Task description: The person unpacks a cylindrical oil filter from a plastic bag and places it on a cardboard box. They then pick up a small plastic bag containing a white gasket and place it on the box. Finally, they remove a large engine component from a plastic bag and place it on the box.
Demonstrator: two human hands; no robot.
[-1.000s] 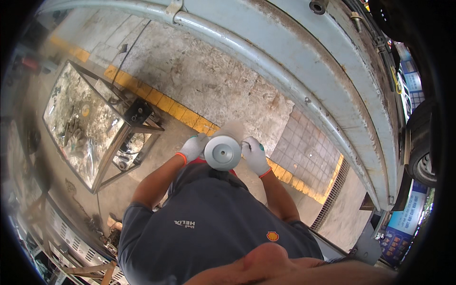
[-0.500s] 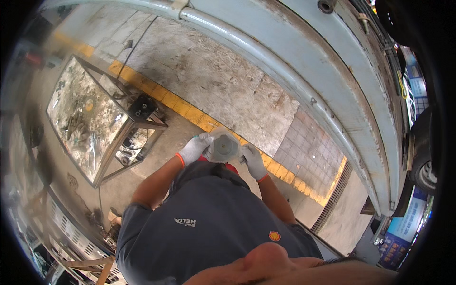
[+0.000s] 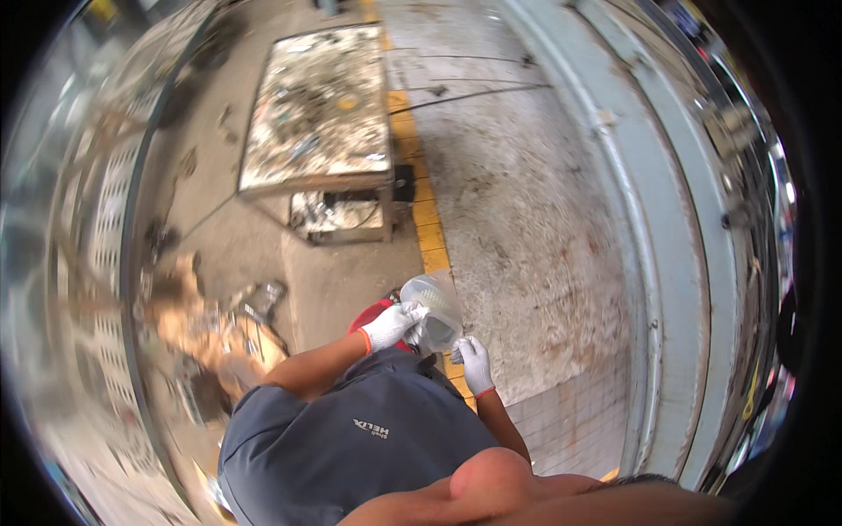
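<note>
In front of my waist is a translucent plastic bag (image 3: 443, 298) with a grey, rounded piece (image 3: 438, 330) showing through it; what kind of part it is, I cannot tell. My left hand (image 3: 395, 327), in a white knit glove with an orange cuff, is closed on the bag's left side. My right hand (image 3: 474, 363), gloved alike, has its fingers drawn together at the bag's lower right edge; whatever they pinch is too small to make out. Something red (image 3: 372, 316) shows behind my left wrist, partly hidden.
Ahead to the left stands a stained metal worktable (image 3: 320, 105) with small items on top and a lower shelf. A yellow line (image 3: 427, 215) runs along the floor. Torn cardboard (image 3: 210, 329) and scraps lie at the left. A pale blue metal beam (image 3: 649, 175) rises along the right.
My view has turned to the right-hand floor and table, so the worktable now stands nearly straight ahead. The bag has tilted, with more clear plastic showing above the grey piece.
</note>
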